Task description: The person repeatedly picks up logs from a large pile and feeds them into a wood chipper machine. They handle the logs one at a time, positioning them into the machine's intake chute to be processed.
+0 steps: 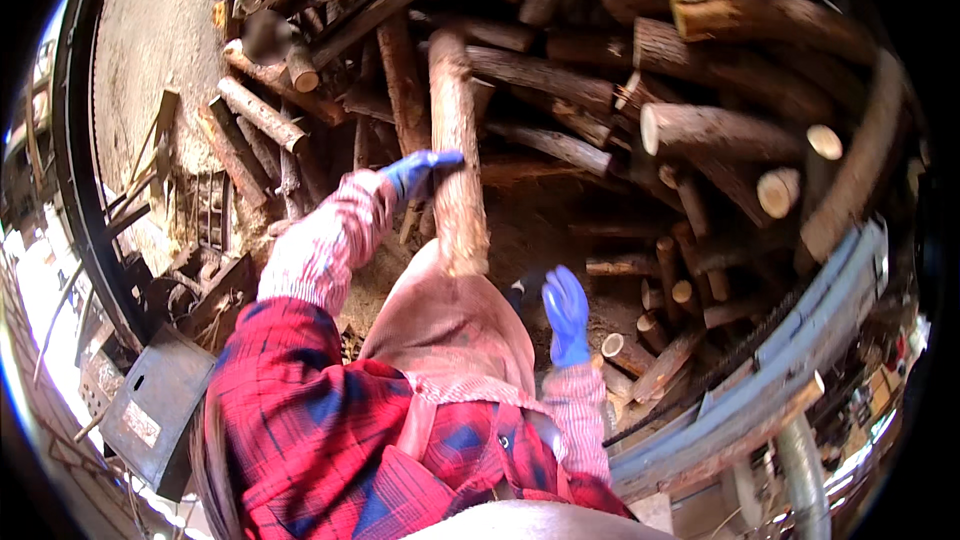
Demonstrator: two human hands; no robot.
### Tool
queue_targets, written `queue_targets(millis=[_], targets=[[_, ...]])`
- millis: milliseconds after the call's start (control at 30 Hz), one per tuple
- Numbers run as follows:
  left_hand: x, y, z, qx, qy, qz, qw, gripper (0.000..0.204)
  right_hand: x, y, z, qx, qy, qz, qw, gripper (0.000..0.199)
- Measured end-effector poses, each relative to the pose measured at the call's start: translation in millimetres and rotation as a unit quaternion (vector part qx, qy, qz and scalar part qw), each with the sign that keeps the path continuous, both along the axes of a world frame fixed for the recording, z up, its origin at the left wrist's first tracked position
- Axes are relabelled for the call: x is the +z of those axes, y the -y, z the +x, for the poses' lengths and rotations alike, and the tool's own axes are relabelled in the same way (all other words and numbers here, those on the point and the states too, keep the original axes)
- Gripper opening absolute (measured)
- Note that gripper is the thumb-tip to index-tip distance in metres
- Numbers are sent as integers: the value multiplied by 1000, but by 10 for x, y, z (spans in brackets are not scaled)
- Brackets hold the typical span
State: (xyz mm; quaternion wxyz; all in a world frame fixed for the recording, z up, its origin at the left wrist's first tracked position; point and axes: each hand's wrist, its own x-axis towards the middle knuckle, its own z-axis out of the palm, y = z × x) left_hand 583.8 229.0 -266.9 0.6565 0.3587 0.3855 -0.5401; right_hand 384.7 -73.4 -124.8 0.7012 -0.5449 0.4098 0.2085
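A thick, bark-covered log (456, 115) stands tilted in front of me, its near end against the pinkish apron (440, 330) over my legs. My left hand (418, 175), in a blue glove, holds this log from its left side, with fingers reaching across the bark. The palm and thumb are mostly hidden. To the right of my legs, my right hand (567, 315), also in a blue glove, hangs apart from the log. Its fingers are stretched out and nothing shows in them.
A heap of logs (720, 130) rises ahead and to the right. Shorter cut pieces (265, 115) lean at the left. A blue-grey metal rail (790, 335) runs along my right, with a metal box (160, 395) at the lower left. Black-framed edging (85, 140) borders the far left.
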Motion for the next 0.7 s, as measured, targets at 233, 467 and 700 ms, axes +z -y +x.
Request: queue_targets(millis=[233, 467, 700], targets=[[1498, 1388, -901, 66, 80, -203, 974, 44, 779, 287, 80, 168, 108, -14, 980, 100], [3134, 3178, -1042, -87, 363, -223, 900, 40, 1758, 1312, -501, -64, 339, -8, 939, 102], [4334, 4734, -1180, -93, 626, -299, 715, 86, 2716, 3529, -308, -84, 489, -270, 825, 104]])
